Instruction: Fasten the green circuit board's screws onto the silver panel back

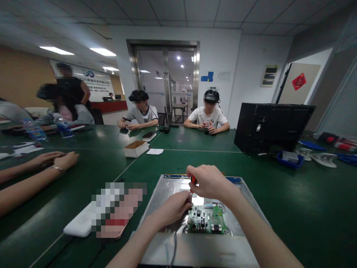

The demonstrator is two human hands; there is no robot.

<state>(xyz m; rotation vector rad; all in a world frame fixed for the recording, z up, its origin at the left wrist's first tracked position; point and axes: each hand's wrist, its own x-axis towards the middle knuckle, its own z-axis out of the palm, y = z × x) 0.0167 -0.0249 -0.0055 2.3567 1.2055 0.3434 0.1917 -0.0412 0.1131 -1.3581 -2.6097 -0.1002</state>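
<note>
My right hand (pixel 209 183) is closed around the orange-and-black handle of a screwdriver (pixel 193 179), whose thin shaft points down. Beside the shaft's lower end, my left hand (pixel 176 207) has its fingers pinched together; what is between them, if anything, is hidden. Below both hands is a green circuit board (pixel 205 221) with chips and connectors, mounted on a flat silver metal panel (pixel 152 203). The screwdriver tip is near the board's upper left corner, partly covered by my fingers. A grey cable (pixel 174 247) runs from under my left wrist toward the panel's near edge.
The green table (pixel 195 158) carries a white phone-like slab (pixel 79 225), a pink phone (pixel 111 230), an open white box (pixel 136 149), a black monitor (pixel 275 124) and a blue tray (pixel 290 160). Another person's hands (pixel 63 160) rest at left; several people sit around.
</note>
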